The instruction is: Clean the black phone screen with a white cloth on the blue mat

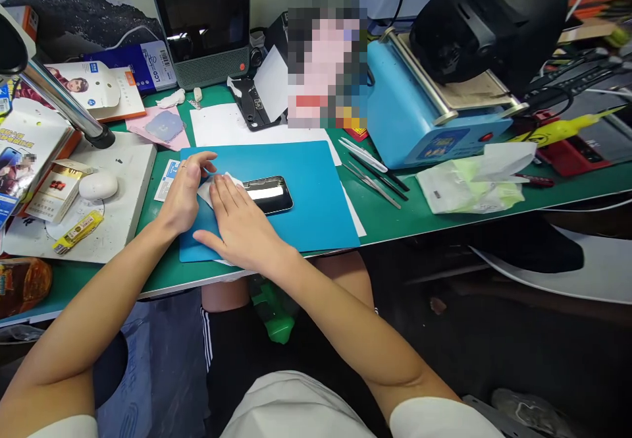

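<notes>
A phone [273,194] with a dark rim and a bright, shiny upper face lies on a blue mat [316,227]. Its left part is hidden by my right hand [241,220], which lies flat over a white tissue [205,192] with the thumb spread away. The tissue shows between my hands and behind the right fingertips. Close to the phone's left end, my left hand [180,191] stands on its edge, fingers loosely bent with nothing visible in them; whether it touches the phone is hidden. Beside the mat's left edge is a small white-and-blue packet [166,180].
Tweezers [372,184] and several slim tools lie right of the mat. Farther right are a tissue pack [471,184] and a blue machine [419,109]. A screen device [207,29] stands behind. Left are a lamp post [69,99], boxes and a yellow lighter [78,232].
</notes>
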Tool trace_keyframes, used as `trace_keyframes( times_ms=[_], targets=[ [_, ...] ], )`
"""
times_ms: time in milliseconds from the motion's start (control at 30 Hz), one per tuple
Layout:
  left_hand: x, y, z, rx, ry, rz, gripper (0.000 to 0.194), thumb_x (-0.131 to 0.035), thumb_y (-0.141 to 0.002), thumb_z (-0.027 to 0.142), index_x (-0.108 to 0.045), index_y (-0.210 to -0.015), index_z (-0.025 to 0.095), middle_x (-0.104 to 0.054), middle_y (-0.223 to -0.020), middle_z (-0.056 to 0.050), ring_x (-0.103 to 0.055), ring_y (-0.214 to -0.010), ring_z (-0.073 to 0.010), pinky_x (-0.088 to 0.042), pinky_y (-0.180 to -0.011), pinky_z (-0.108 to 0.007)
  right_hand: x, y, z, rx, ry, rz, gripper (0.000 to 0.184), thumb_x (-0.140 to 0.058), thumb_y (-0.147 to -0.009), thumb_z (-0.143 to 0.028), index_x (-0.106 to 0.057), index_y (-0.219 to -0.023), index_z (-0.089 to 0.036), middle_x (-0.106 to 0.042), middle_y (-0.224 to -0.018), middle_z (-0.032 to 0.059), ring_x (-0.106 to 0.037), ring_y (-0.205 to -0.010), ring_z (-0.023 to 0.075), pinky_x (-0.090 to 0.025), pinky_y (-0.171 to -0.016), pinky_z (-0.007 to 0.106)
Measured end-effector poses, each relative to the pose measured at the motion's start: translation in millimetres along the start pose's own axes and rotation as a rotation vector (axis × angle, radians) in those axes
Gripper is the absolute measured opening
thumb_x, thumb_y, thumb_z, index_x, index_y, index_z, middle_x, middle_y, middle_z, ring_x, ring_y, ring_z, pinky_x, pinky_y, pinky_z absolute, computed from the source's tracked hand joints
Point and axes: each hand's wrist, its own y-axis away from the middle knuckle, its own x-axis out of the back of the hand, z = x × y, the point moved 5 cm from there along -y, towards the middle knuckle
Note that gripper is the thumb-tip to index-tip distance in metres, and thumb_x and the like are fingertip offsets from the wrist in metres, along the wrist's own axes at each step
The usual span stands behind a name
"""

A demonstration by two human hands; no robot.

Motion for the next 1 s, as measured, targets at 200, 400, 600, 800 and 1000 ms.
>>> trace_keyframes(
  times_ms=[200,400,600,800,1000],
  targets=[
    [-2.6,-1.2,4.8,-0.06,-0.117,-0.043,0.079,-0.012,-0.108,0.076,-0.066,-0.136,0.026,-0.071,-0.121,-0.012,-0.063,-0.116,-0.0323,-0.049,-0.11,-0.056,0.8,2.6,-1.1,-0.039,0.0,-0.024,0.102,-0.039,-0.11,-0.072,-0.025,-0.171,0.009,-0.017,-0.182,0.0297,-0.012,-0.173,0.0389,-0.012,-0.142,0.052],
    [-5.2,0.9,11.6,-0.106,-0.222,-0.16,0.068,-0.026,-0.109,0.071,-0.067,-0.131,0.022,-0.072,-0.125,-0.013,-0.062,-0.12,-0.0328,-0.048,-0.112,-0.054,6.6,7.2,38.1,-0.081,-0.003,0.029,0.105,-0.023,-0.109,-0.079,-0.026,-0.172,0.006,-0.016,-0.183,0.028,-0.011,-0.174,0.036,-0.012,-0.142,0.056],
    [-11.8,2.8,15.3,-0.177,-0.402,-0.317,0.083,-0.064,-0.087,0.086,-0.067,-0.138,0.022,-0.068,-0.129,-0.014,-0.059,-0.117,-0.0378,-0.049,-0.106,-0.057,14.5,31.7,82.0,-0.164,0.017,0.046,0.109,-0.015,-0.104,-0.085,-0.019,-0.176,-0.003,-0.013,-0.184,0.0242,-0.01,-0.174,0.0344,-0.015,-0.141,0.059],
    [-13.2,3.5,14.5,-0.209,-0.459,-0.373,0.093,-0.068,-0.083,0.088,-0.063,-0.147,0.021,-0.065,-0.138,-0.017,-0.058,-0.122,-0.0397,-0.047,-0.108,-0.06,12.0,59.0,87.0,-0.222,0.033,0.035,0.107,-0.02,-0.105,-0.083,-0.009,-0.177,-0.004,-0.005,-0.185,0.0239,-0.002,-0.174,0.0358,-0.016,-0.14,0.063],
    [-13.6,0.6,14.9,-0.153,-0.339,-0.282,0.066,-0.028,-0.111,0.064,-0.068,-0.136,0.018,-0.07,-0.126,-0.015,-0.06,-0.119,-0.0344,-0.045,-0.109,-0.056,3.2,90.5,69.0,-0.149,0.046,0.046,0.107,-0.027,-0.107,-0.08,0.002,-0.177,-0.006,-0.006,-0.184,0.0275,-0.005,-0.174,0.0375,-0.019,-0.139,0.066]
  ],
)
